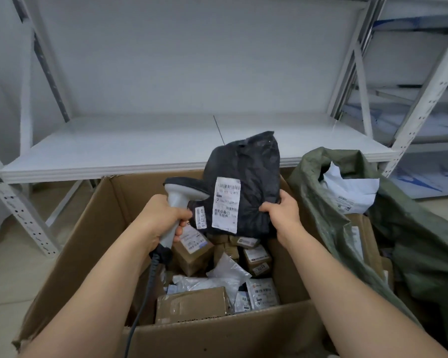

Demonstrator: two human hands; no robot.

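Holding a black parcel (246, 182) mid-frame, right hand (279, 210) pinching its lower edge so the label (226, 205) faces the scanner (177, 202) gripped in the left hand (163, 218).

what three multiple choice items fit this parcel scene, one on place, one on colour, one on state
1. Where is the black parcel bag? A on the shelf; B held above the cardboard box; C on the floor.
2. What colour is the sack beside the box? A green; B red; C white.
3. The left hand is: A open, empty; B gripping the scanner; C flat on a box.
1 B, the right hand holds it over the box. 2 A, olive green fabric. 3 B, fingers curl round its handle.
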